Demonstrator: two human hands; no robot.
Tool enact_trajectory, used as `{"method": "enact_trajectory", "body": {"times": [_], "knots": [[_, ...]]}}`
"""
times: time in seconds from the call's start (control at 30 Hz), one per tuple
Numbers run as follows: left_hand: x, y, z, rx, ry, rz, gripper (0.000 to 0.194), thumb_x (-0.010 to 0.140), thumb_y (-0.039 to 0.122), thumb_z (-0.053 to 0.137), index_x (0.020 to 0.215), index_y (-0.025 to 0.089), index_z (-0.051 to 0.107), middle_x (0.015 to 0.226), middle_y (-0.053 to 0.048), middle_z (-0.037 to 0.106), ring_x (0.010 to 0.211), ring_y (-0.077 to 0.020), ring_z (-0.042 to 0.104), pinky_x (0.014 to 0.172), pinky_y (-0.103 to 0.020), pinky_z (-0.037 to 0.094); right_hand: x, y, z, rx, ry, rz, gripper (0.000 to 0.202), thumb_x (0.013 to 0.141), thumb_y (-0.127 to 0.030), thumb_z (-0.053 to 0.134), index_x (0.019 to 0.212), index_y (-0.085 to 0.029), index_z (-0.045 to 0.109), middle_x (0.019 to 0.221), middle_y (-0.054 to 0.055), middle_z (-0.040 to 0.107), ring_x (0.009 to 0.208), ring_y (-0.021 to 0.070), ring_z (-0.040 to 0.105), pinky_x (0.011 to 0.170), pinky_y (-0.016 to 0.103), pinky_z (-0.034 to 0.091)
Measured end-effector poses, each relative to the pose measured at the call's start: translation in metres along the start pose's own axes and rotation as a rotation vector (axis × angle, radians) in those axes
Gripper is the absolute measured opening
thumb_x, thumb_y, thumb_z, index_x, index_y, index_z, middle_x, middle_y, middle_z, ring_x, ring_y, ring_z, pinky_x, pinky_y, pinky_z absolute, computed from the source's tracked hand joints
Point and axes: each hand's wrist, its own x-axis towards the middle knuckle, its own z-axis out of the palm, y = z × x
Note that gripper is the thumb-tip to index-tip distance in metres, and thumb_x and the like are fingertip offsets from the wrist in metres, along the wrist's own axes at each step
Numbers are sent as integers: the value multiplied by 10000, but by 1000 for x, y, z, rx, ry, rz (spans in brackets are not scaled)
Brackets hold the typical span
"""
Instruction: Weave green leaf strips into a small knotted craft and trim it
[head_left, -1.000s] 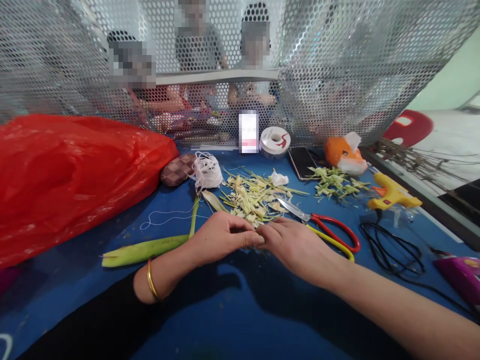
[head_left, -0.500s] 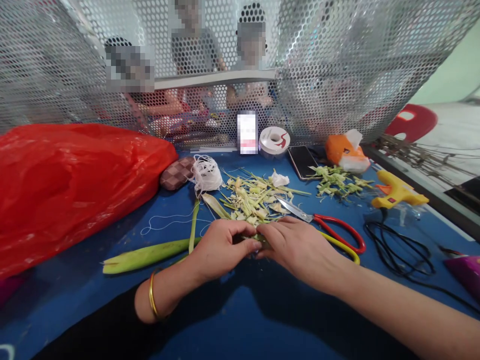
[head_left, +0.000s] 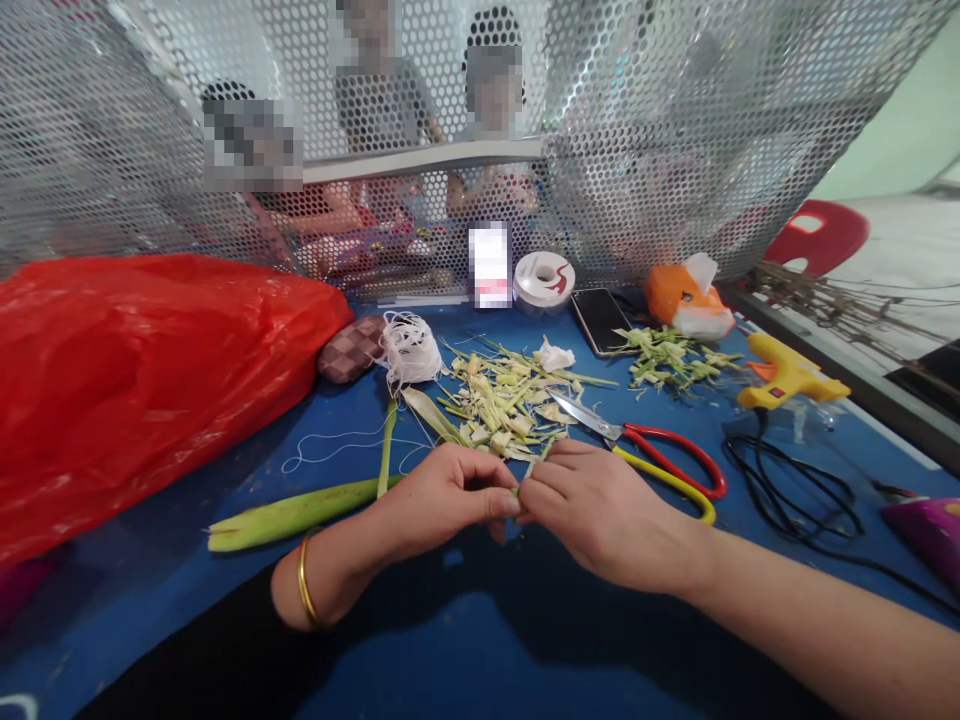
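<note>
Both hands meet above the blue table (head_left: 450, 650), near the middle. My left hand (head_left: 457, 490), with a gold bangle at the wrist, pinches a small green plant piece mostly hidden by the fingers. My right hand (head_left: 592, 505) is closed on the same piece, and a pale green strip shows above its fingers. Just beyond lies a heap of cut plant scraps (head_left: 502, 395). Scissors (head_left: 660, 450) with red and yellow handles lie open right of the heap. A long green husk (head_left: 292, 515) rests left of my left hand.
On the left is a red plastic bag (head_left: 150, 380), beside a checkered pouch (head_left: 351, 350) and white string (head_left: 411, 350). Farther back are a ribbon spool (head_left: 544, 280), a dark phone (head_left: 602, 322) and a tissue pack (head_left: 686, 300). A yellow glue gun (head_left: 795, 375) lies right. People sit behind mesh.
Both hands stay together, but the fingers have shifted; a pale green strip now shows above my right hand. The whole view has moved slightly.
</note>
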Motion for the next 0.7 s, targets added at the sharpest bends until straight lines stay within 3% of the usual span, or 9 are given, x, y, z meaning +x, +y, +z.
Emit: {"method": "enact_trajectory", "body": {"times": [0.27,0.37,0.43,0.53,0.63,0.7], "knots": [[3,2,-3,104,127,-31,247,819,382,621,715,158,639,609,4,633,591,-123,566,598,-244,417,8,3,-5,-67,-90,225,191,964,-244,509,793,-171,551,640,16,628,551,166,554,591,304,340],[3,3,-4,117,127,-44,281,834,414,595,731,157,644,617,-6,641,604,-132,572,601,-254,426,7,4,-9,-57,-125,221,177,930,-132,490,768,-176,548,663,20,639,562,156,547,614,302,338],[2,5,-1,123,161,-8,279,767,420,676,860,157,673,753,-26,685,688,-151,606,650,-274,459,7,3,-10,-29,-166,271,177,886,-80,497,748,-177,553,659,18,637,558,147,532,603,294,318],[1,8,3,245,305,116,419,611,329,820,975,184,671,925,-34,700,830,-182,618,768,-314,483,6,2,-11,62,-217,444,158,898,-150,520,751,-178,571,622,12,617,544,146,515,542,282,262],[0,8,4,305,333,150,210,714,312,749,865,178,688,836,-24,698,796,-169,603,763,-308,473,6,2,-15,249,-219,544,203,947,-255,496,778,-183,583,639,6,620,547,142,532,509,259,283],[1,5,2,187,314,122,189,769,331,698,859,165,695,808,-26,696,755,-155,604,733,-296,473,4,4,-20,358,-149,562,132,932,-308,547,914,-189,602,750,15,668,629,155,598,546,248,379]]}}
